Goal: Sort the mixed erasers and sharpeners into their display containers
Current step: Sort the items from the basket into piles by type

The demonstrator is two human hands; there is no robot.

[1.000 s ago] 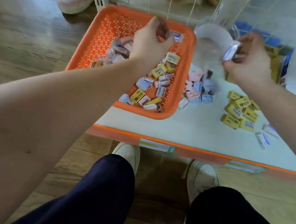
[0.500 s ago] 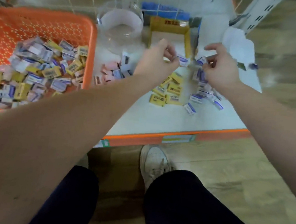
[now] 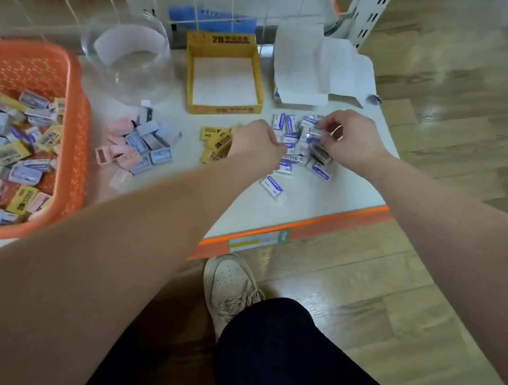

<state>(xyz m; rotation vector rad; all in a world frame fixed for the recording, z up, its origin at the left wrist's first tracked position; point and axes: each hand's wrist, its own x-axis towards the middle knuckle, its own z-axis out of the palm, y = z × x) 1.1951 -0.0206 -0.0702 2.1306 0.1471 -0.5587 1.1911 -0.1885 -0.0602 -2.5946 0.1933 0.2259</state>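
Two hands meet over the white-and-blue erasers (image 3: 292,125) on the counter (image 3: 317,198). My right hand (image 3: 351,141) pinches a barcoded eraser (image 3: 316,132) between thumb and fingers (image 3: 330,122). My left hand (image 3: 258,145) curls at the pile's left edge; I cannot tell whether its fingers clamp anything. Yellow erasers (image 3: 216,140) lie just left, sharpeners (image 3: 146,143) nearer the orange basket (image 3: 81,140), the yellow box (image 3: 222,110) stands behind.

Orange perforated basket (image 3: 74,119) at left; yellow box (image 3: 222,110) upper centre; white-and-blue erasers (image 3: 292,125); pink and lilac sharpeners (image 3: 141,142).
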